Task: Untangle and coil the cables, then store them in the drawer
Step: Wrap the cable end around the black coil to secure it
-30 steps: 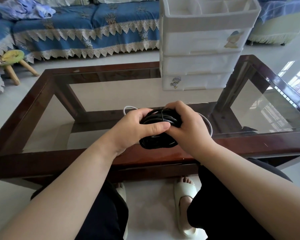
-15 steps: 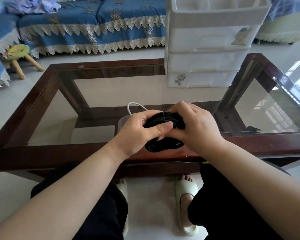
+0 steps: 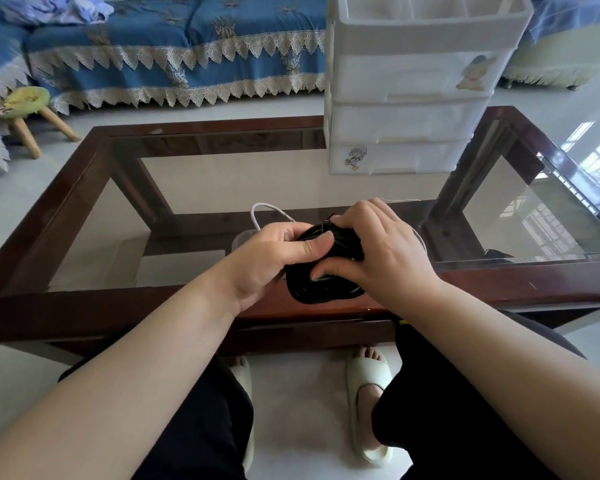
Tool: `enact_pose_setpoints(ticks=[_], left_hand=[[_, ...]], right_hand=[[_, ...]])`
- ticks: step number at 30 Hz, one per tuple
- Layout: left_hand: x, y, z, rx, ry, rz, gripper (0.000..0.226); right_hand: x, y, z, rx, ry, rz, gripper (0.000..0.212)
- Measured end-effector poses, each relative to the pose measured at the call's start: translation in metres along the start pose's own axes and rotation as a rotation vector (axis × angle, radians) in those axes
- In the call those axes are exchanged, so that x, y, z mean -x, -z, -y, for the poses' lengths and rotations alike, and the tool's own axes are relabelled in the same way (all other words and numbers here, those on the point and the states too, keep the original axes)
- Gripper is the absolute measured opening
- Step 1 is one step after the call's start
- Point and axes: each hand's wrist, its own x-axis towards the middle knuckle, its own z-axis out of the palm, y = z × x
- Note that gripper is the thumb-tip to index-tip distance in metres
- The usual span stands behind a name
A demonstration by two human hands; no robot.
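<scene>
Knees in black trousers nearest the camera, with two feet in cream slides (image 3: pixel 369 403) on pale floor below. Both bare forearms reach forward over the near wooden rail of a glass-topped coffee table (image 3: pixel 118 303).

Black cable coil (image 3: pixel 321 287): a tight bundle of loops, held between both hands just above the table's near edge. Left hand (image 3: pixel 267 261) grips the coil's left side, thumb laid flat across the top of the loops, fingers curled round behind. Right hand (image 3: pixel 381 251) covers the coil's right and upper part, fingers curled over the top, thumb pressing into the front of the bundle. Whether a cable end is pinched under the right fingers cannot be told.

White cable (image 3: pixel 267 211): a thin loop rising just behind the left hand, lying on the glass; another stretch shows at the right hand's far side. A clear, lidded-looking container (image 3: pixel 241 239) sits on the glass, mostly hidden behind the left hand.

White plastic drawer unit (image 3: pixel 409 116): three drawers, all closed, open tray on top, standing at the table's far side, right of centre.

Beyond the table: small wooden stool (image 3: pixel 26 105) with a green seat at far left, and sofa (image 3: pixel 174 53) under a blue cover with lace trim.
</scene>
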Motion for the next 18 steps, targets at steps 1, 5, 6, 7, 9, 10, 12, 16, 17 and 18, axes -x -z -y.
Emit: enact_pose_setpoints(ticks=[1, 5, 6, 7, 9, 10, 12, 16, 17, 18], left_hand=[[0.0, 0.001, 0.0, 0.004, 0.002, 0.007, 0.046], [0.0, 0.002, -0.001, 0.015, -0.043, 0.007, 0.017], [0.0, 0.003, -0.001, 0.01, -0.06, 0.014, 0.016], [0.001, 0.005, -0.001, 0.001, -0.075, 0.02, 0.016], [0.002, 0.01, -0.003, -0.022, -0.09, 0.035, 0.019], [0.002, 0.015, -0.004, -0.034, -0.087, 0.052, 0.021], [0.004, 0.023, -0.007, -0.059, -0.067, 0.101, 0.031], [0.01, 0.031, -0.008, -0.083, -0.002, 0.267, 0.024], [0.011, 0.032, -0.007, -0.071, 0.012, 0.304, 0.024], [0.012, 0.033, -0.006, -0.066, 0.02, 0.335, 0.028]], right_hand=[[0.0, 0.0, 0.0, 0.005, 0.014, 0.002, 0.068], [-0.001, 0.001, -0.003, 0.035, 0.097, 0.014, 0.073], [-0.002, 0.002, -0.002, 0.047, 0.109, 0.033, 0.075], [-0.002, 0.004, 0.0, 0.047, 0.099, 0.065, 0.077], [-0.006, 0.012, 0.003, -0.085, -0.034, 0.165, 0.08], [-0.009, 0.017, 0.004, -0.23, -0.16, 0.236, 0.077], [-0.019, 0.028, 0.0, -0.54, -0.384, 0.384, 0.065], [-0.049, 0.044, 0.0, -0.45, -0.303, 0.818, 0.036], [-0.054, 0.046, 0.003, -0.416, -0.257, 0.904, 0.028], [-0.058, 0.047, 0.007, -0.398, -0.216, 0.974, 0.02]])
